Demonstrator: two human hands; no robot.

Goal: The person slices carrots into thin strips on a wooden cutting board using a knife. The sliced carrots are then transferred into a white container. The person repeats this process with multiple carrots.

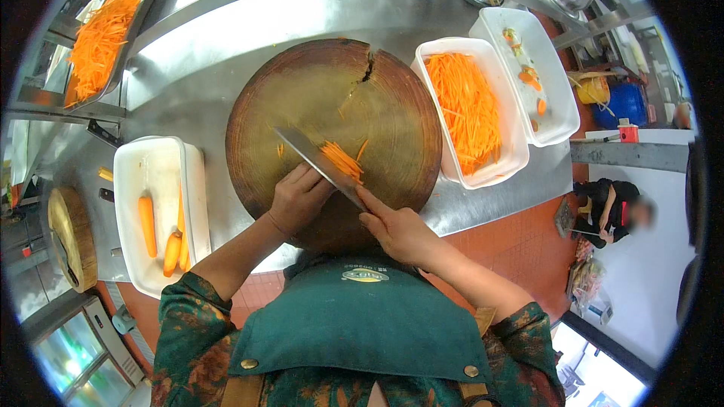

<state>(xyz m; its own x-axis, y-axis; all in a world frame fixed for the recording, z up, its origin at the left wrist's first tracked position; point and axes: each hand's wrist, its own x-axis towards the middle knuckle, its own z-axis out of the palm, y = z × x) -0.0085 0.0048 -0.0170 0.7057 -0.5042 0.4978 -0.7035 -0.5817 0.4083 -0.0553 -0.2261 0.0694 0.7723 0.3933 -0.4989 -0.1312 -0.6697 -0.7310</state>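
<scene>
My right hand (pixel 403 232) grips the handle of a broad-bladed kitchen knife (pixel 305 149), its blade slanting to the upper left over a thick round wooden chopping block (pixel 294 79). Close against the near side of the blade, my left hand (pixel 296 200) rests on the block with curled fingers; what lies under them is hidden. A small heap of orange carrot strips (pixel 341 158) lies just beyond the blade, with a few stray bits on the wood. A crack runs in from the block's far edge.
Left stands a white tub (pixel 197 207) with several peeled carrots (pixel 147 226). Right are a tub (pixel 516 164) full of shredded carrot (pixel 464 109) and another tub (pixel 558 79) with scraps. A metal tray (pixel 141 26) of shreds sits upper left. Another person (pixel 615 207) is at far right.
</scene>
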